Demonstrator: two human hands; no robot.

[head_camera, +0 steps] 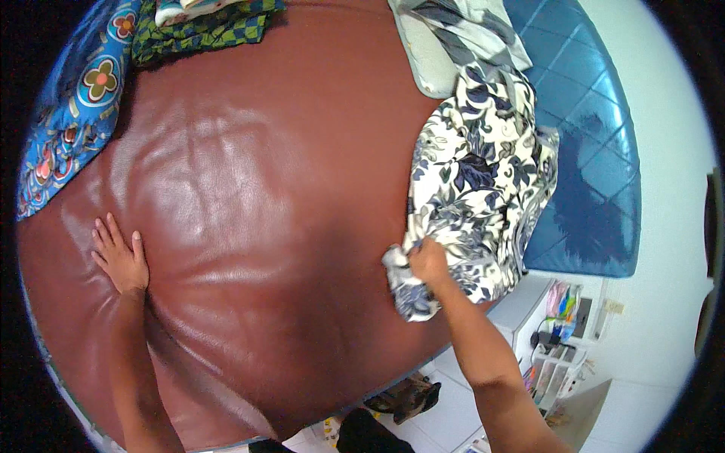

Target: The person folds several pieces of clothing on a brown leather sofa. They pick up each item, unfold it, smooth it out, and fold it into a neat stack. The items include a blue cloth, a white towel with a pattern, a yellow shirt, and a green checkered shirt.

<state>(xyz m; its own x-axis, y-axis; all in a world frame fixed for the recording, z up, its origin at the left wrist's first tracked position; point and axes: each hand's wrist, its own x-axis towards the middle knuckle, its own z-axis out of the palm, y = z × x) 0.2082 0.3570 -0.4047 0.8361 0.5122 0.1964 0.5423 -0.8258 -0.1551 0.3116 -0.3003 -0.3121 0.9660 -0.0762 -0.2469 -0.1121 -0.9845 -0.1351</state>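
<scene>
A reddish-brown leather-like mattress surface spreads before me. My left hand lies flat on it at the left, palm down with the fingers apart, and the cover wrinkles around my wrist. At the right, my right hand is closed on the edge of a white blanket with a dark floral pattern. One corner of this cloth folds out to the left below my fist. The blanket lies bunched along the mattress's right side and reaches up to a pale pillow.
A blue quilted headboard rises at the right. Blue flowered bedding and a folded green checked cloth lie at upper left. A grey-white striped cloth covers part of the pillow. Shelves with small items stand lower right; a dark bag-like thing is on the floor.
</scene>
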